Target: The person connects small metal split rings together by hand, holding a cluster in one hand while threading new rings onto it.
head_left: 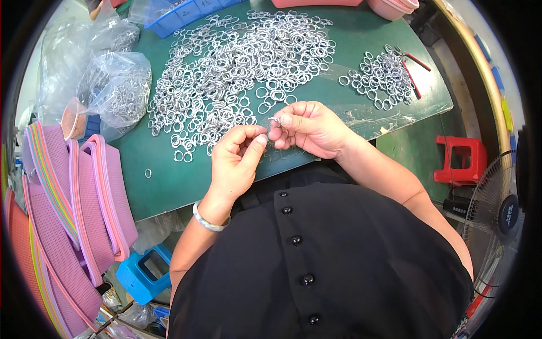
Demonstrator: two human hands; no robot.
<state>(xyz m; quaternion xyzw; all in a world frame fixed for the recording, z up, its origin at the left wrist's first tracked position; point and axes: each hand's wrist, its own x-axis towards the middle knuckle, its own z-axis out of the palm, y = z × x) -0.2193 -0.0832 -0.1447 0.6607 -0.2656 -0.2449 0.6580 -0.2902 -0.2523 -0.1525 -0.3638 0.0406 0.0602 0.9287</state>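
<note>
Over the near edge of the table, my left hand (236, 158) and my right hand (311, 129) almost meet at the fingertips. A small silver metal piece (275, 120) is pinched between my right thumb and forefinger; its exact form is too small to tell. My left thumb and forefinger are pressed together right beside it, and what they grip is hidden. Beyond both hands spreads a large heap of silver metal rings (243, 65). To the right lies a smaller pile of silver rings (384, 78), with red-handled pliers (416, 69) lying against it.
The green tabletop (186, 189) carries a lone ring (148, 173) at left. Clear plastic bags (121, 93) of metal parts, a blue bin (189, 16) and pink tubs (393, 7) line its far side. Stacked pink baskets (84, 198), a blue stool (144, 274), a red stool (460, 161) and a fan (499, 214) flank me.
</note>
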